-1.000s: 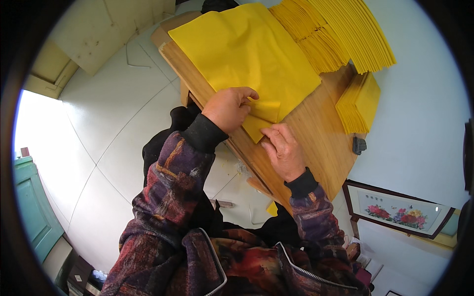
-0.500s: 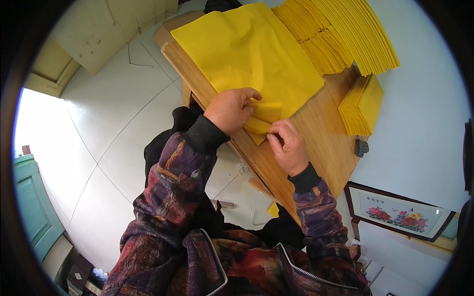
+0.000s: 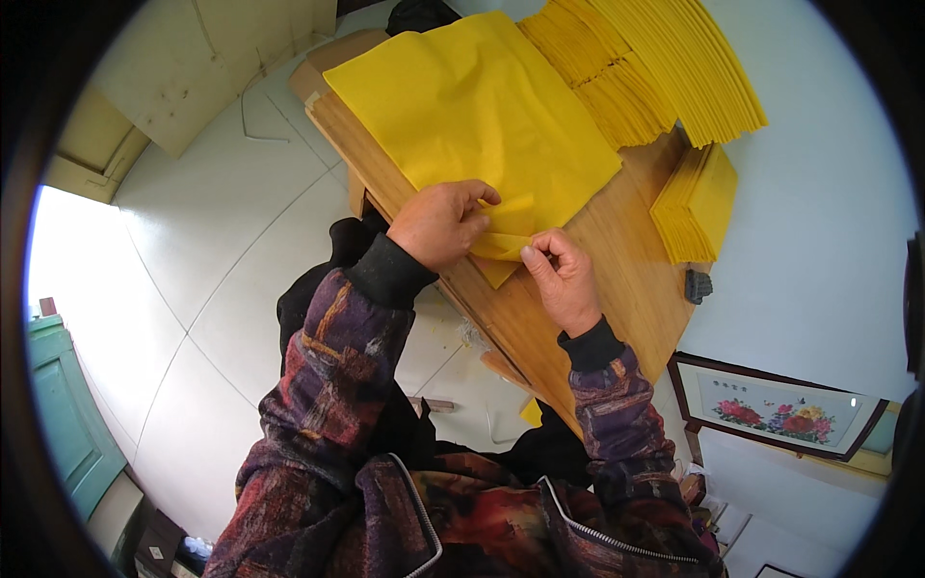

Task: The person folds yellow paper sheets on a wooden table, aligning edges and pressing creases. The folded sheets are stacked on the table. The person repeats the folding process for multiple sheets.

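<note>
A large yellow felt-like sheet (image 3: 491,116) lies on the wooden table (image 3: 617,289), slightly wrinkled. At its near corner a smaller folded yellow piece (image 3: 511,214) stands partly raised between my hands. My left hand (image 3: 438,223) is closed at the left side of this folded piece, its fingertips partly hidden behind the fold. From the right, my right hand (image 3: 561,279) pinches the edge of the same piece between thumb and fingers. Where the folded piece joins the large sheet, I cannot tell.
Tall stacks of folded yellow pieces (image 3: 674,67) stand at the table's far right, with a smaller stack (image 3: 696,204) nearer. A small dark block (image 3: 698,286) sits by the right edge. Beyond it, a framed flower picture (image 3: 779,407) leans near the wall. Pale floor tiles (image 3: 231,241) lie left.
The raised flap of the folded yellow piece has shifted shape between my hands, its lower fold now flatter. Both hands stay close to it. The whole view has shifted slightly.
</note>
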A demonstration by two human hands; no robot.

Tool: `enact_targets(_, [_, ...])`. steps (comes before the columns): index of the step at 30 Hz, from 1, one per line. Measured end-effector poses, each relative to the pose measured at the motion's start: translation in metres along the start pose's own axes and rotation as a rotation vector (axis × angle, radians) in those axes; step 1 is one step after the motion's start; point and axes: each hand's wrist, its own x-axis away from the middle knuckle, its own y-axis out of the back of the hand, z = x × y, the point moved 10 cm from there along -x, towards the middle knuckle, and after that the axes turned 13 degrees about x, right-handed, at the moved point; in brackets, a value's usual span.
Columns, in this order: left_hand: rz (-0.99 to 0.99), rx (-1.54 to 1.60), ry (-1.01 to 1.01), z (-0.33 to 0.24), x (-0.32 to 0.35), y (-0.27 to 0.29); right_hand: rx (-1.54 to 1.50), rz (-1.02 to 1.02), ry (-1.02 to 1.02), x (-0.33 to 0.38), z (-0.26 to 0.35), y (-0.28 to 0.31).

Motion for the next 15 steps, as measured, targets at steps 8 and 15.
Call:
enact_targets(8, [0.026, -0.109, -0.036, -0.001, 0.001, -0.002, -0.015, -0.011, -0.078, -0.003, -0.007, 0.0])
enact_targets(15, [-0.024, -0.161, -0.131, -0.011, 0.005, -0.001, 0.24, -0.221, 0.091, -0.007, 0.022, 0.013])
